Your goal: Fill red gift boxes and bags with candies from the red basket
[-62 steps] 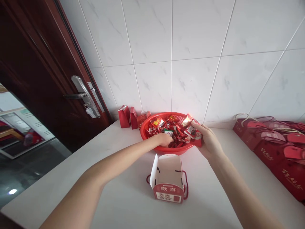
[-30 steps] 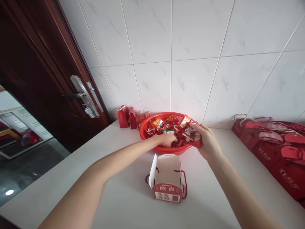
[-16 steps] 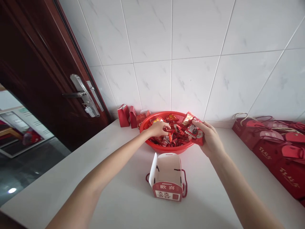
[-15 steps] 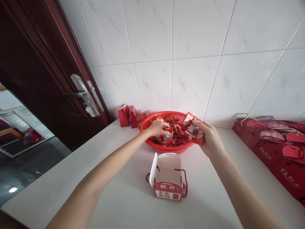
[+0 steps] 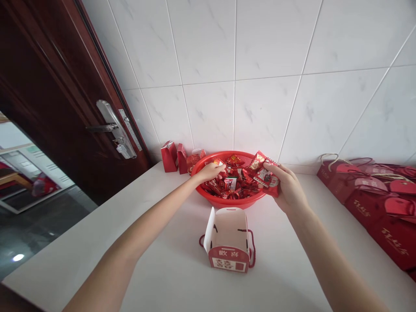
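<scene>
A red plastic basket (image 5: pixel 238 203) full of shiny red wrapped candies (image 5: pixel 231 183) stands against the wall. My left hand (image 5: pixel 209 172) reaches over its left side, thumb and fingers pinched together; whatever lies between them is hidden. At the basket's right rim, my right hand (image 5: pixel 289 190) grips several red candy packets (image 5: pixel 267 178), fanned between thumb and fingers. In front of the basket sits a small red-and-white gift box (image 5: pixel 228 260), its top open and its white inside showing. Dark red cord handles hang at its sides.
Small red boxes (image 5: pixel 169 157) stand left of the basket by the wall. Dark red gift boxes (image 5: pixel 367 203) with cord handles line the right of the white table (image 5: pixel 162 268). A dark wooden door (image 5: pixel 65 86) with a metal handle is at left.
My left hand has shifted slightly left and back from the middle of the candies, its fingers now closer together. My right hand holds the packets in nearly the same place.
</scene>
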`<action>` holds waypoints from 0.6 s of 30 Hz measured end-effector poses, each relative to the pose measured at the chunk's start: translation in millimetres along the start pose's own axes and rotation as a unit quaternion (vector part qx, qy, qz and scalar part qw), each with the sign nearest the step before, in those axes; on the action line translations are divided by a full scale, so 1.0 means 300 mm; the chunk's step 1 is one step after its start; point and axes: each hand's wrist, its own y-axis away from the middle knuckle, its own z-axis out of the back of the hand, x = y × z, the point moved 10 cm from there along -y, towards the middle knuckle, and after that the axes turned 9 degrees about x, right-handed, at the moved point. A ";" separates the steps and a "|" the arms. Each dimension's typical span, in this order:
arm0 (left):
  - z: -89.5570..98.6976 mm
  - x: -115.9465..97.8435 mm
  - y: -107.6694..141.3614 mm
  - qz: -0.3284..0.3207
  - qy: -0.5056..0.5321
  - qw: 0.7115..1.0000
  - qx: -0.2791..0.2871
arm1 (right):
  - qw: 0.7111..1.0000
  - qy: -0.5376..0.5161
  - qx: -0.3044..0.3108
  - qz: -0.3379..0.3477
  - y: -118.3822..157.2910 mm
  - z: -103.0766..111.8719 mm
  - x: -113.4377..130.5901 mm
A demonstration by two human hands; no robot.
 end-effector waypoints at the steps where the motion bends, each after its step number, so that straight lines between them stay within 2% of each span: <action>1: 0.002 0.008 -0.001 0.006 0.019 1.000 0.001 | 1.000 0.001 -0.001 0.000 -0.001 0.001 0.000; 7: -0.011 0.022 0.009 0.004 0.105 0.994 0.034 | 1.000 0.000 -0.016 -0.011 0.004 0.002 0.000; 13: -0.019 0.006 0.033 -0.008 0.161 0.986 0.031 | 1.000 -0.004 -0.021 -0.013 0.008 0.000 -0.002; 15: -0.012 -0.010 0.038 -0.026 0.134 0.990 0.018 | 1.000 -0.006 -0.021 -0.012 0.007 0.002 -0.004; 18: -0.016 -0.046 0.041 -0.065 0.012 0.998 0.012 | 1.000 -0.004 -0.024 -0.014 0.006 0.005 -0.008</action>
